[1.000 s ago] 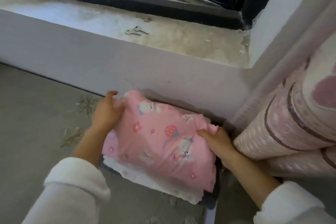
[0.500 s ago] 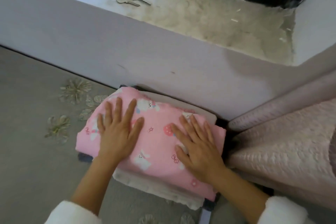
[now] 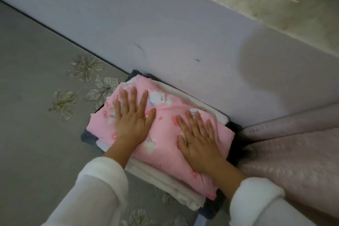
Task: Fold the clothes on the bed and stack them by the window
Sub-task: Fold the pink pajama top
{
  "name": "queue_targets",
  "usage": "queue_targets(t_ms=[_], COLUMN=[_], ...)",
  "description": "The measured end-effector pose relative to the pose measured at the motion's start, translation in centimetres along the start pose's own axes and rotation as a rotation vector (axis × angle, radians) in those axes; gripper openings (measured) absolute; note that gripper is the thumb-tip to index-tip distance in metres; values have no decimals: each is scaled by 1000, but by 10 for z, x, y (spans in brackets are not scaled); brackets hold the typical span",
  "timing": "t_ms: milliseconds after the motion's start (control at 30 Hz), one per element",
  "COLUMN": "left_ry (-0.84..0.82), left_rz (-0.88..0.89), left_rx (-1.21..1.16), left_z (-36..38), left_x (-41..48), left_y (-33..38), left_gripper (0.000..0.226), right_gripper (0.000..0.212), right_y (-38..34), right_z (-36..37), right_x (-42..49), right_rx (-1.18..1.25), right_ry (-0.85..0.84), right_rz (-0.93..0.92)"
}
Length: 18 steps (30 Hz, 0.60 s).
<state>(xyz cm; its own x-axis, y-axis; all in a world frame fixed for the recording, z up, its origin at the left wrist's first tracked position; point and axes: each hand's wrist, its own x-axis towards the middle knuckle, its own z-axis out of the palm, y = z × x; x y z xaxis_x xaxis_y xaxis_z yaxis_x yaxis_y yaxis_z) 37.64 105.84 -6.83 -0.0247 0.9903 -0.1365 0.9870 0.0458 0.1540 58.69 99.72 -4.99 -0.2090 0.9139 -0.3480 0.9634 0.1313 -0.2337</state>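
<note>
- The pink garment [image 3: 165, 130] was gripped at its edges a second ago. It is now pressed from above by both hands, much as half a second ago.
- Less of the window sill [image 3: 275, 5] is seen than before, and the stack is seen from closer.
- The left hand [image 3: 133, 123] is laid flat on the garment's left half, fingers straight and spread wide.
- The right hand [image 3: 200, 145] is laid flat on the right half, fingers straight and slightly fanned. Nothing is held by either hand.
- The garment is found under both palms, its printed middle left bare between them.
- It is set on top of a white folded cloth [image 3: 165, 187] and a dark grey piece [image 3: 88, 135], against the wall [image 3: 165, 33] below the sill.
- The stack is placed on the grey bed cover [image 3: 36, 79], just beside a pink quilt [image 3: 293, 161].
</note>
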Motion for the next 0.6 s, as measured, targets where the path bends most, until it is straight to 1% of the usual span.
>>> queue_targets(t_ms=[133,200,267,333,433,500,600], left_ry=[-97,-132,-129,-95,-64,-27,57], left_rz=[-51,-99,-130,-156,-188,-211,-263], left_rx=[-4,-58,-177,-285,-336,-346,-398], left_z=[-18,-32,-45,-55,-71,-84,-106], left_x=[3,-4,-27,-63,-119,-155,-214], left_y=[12,26,38,44,46,48,54], left_gripper=[64,60,57,54,52,51,47], right_gripper=[59,58,58,58,59,57,52], right_y=[2,2,1,-4,-14,-22,-35], right_z=[-24,-40,-54,-65,-77,-83,-84], right_x=[6,6,-3,-20,-51,-75,-123], right_rx=[-4,-42,-64,-32,32,45,67], right_ry=[-114,-148,-103,-5,109,139,120], right_rz=[-8,-23,-52,-75,-106,-136,-197])
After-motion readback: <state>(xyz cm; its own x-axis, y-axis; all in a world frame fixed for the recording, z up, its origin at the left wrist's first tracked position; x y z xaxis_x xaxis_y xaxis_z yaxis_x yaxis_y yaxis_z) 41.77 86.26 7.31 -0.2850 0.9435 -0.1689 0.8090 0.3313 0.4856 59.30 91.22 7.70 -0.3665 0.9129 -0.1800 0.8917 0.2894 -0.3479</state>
